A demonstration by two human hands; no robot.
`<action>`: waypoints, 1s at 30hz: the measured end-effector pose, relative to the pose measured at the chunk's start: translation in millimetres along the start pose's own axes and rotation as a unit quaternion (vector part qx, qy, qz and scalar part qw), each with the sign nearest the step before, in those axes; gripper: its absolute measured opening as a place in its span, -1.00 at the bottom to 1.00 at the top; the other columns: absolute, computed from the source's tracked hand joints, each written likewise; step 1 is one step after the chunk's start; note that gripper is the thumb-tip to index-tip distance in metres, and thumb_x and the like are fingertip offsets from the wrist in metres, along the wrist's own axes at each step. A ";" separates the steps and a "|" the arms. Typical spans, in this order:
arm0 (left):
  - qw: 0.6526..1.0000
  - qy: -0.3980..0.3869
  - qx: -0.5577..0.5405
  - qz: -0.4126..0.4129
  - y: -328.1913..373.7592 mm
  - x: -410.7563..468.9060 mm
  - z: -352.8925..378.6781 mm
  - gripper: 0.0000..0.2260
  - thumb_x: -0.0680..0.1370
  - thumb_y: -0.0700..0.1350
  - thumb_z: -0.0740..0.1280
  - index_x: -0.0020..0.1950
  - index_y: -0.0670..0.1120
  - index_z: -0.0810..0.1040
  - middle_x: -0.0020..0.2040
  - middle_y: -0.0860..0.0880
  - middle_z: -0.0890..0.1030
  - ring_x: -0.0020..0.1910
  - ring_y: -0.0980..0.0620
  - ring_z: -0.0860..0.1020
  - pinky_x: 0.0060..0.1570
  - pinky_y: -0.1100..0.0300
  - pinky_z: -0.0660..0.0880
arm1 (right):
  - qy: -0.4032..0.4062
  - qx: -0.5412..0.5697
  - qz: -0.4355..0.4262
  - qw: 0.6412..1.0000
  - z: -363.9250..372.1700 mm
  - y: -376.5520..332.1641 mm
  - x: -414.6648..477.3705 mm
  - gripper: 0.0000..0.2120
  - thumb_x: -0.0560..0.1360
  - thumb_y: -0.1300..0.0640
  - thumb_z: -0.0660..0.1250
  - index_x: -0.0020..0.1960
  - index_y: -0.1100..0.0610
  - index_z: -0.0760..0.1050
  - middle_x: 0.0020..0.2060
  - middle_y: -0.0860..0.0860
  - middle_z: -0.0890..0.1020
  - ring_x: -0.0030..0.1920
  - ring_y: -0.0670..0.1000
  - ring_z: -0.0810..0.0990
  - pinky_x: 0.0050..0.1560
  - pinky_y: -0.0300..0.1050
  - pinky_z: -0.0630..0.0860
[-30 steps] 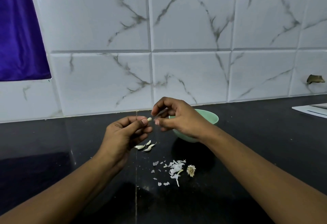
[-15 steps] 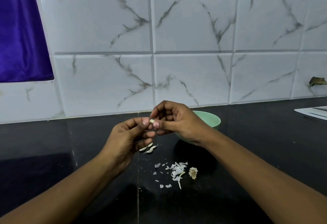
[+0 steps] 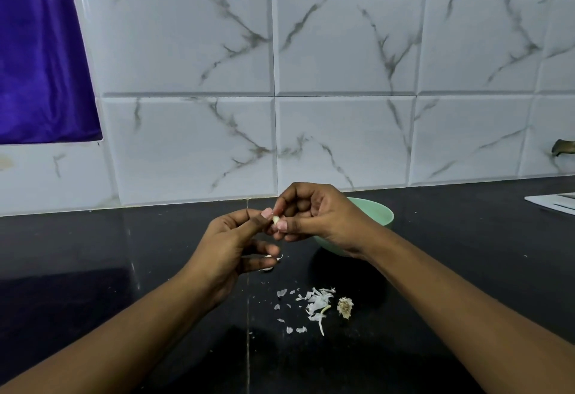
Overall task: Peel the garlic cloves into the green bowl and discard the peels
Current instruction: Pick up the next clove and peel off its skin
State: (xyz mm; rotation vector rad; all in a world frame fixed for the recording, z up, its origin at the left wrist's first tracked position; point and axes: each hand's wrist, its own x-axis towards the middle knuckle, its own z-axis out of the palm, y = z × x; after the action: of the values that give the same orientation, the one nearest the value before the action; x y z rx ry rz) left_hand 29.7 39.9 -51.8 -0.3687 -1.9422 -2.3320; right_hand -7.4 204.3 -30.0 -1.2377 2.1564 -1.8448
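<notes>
Peeling is the step in hand. Both hands meet above the counter [image 3: 124, 269], a little short of its back edge. The left hand [image 3: 230, 244] pinches a small pale clove [image 3: 275, 218] between thumb and forefinger. The right hand [image 3: 317, 216] pinches the same clove from the other side, its other fingers curled in. The clove is too small to tell how much skin clings to it.

The bowl [image 3: 378, 213] stands just behind the right hand, near the back edge and partly hidden by it; its inside cannot be seen. Loose peels [image 3: 314, 303] lie scattered toward the front edge, well apart from the bowl, with a dry root stub [image 3: 345, 307] just beside them on the right. Pale pieces [image 3: 270, 261] rest on the counter under the left hand's lower fingers, probably cloves waiting their turn.

The task looks partway done. The next move seems to call for the right thumbnail to catch the skin's edge and strip it off while the left hand holds the clove firm. The bare clove would then go a short way back into the bowl. The peels have yet to be gathered and thrown out.
</notes>
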 end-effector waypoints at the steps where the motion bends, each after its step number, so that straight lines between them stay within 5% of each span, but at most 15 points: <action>1: 1.000 0.003 0.001 -0.002 -0.1 0.3 0.0 -0.81 0.44 -0.07 0.36 -0.09 -0.19 0.57 -0.31 -0.06 0.59 -0.47 0.05 0.54 -0.40 0.19 0.57 | -0.006 -0.021 -0.007 1.000 -0.4 -0.2 -0.3 -0.82 0.43 0.40 0.38 -0.09 0.16 0.52 -0.23 0.11 0.64 -0.23 -0.04 0.65 -0.18 -0.23 0.57; 11: 0.999 0.024 0.024 -0.016 -0.1 0.7 2.4 -0.87 0.52 -0.14 0.34 -0.13 -0.20 0.54 -0.34 -0.06 0.57 -0.51 0.07 0.53 -0.41 0.21 0.55 | 0.029 -0.232 -0.088 0.968 3.9 -0.6 -2.7 -0.83 0.36 0.30 0.51 -0.12 0.19 0.55 -0.31 -0.20 0.62 -0.25 -0.19 0.62 -0.16 -0.37 0.48; 16: 0.999 0.015 0.029 -0.025 2.4 1.0 0.2 -0.86 0.51 -0.13 0.34 -0.12 -0.21 0.53 -0.37 -0.04 0.57 -0.50 0.05 0.54 -0.43 0.22 0.55 | 0.027 -0.224 -0.098 0.969 1.6 -0.7 -4.4 -0.86 0.38 0.31 0.48 -0.13 0.25 0.53 -0.25 -0.07 0.64 -0.16 -0.23 0.64 -0.12 -0.37 0.49; 25: 0.998 0.047 0.044 0.002 4.0 2.9 -1.1 -0.79 0.48 -0.13 0.39 -0.32 -0.19 0.53 -0.44 -0.06 0.57 -0.51 0.09 0.55 -0.47 0.30 0.51 | 0.032 -0.236 -0.110 0.965 1.2 0.2 -2.7 -0.74 0.39 0.33 0.47 -0.17 0.05 0.44 -0.30 -0.02 0.60 -0.28 -0.15 0.59 -0.18 -0.34 0.49; 30: 0.995 0.074 0.069 0.011 3.8 2.4 -0.7 -0.78 0.50 -0.15 0.37 -0.31 -0.19 0.51 -0.47 -0.05 0.50 -0.54 0.07 0.52 -0.48 0.27 0.51 | 0.018 -0.254 -0.112 0.961 1.7 3.1 -2.0 -0.83 0.42 0.31 0.45 -0.03 0.19 0.52 -0.25 -0.01 0.65 -0.21 -0.11 0.64 -0.11 -0.31 0.52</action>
State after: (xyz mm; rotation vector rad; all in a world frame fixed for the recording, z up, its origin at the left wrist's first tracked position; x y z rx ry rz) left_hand 28.1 38.7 -47.8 -0.1980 -2.0019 -2.1296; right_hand -6.9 204.0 -34.0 -1.6008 2.7187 -1.4197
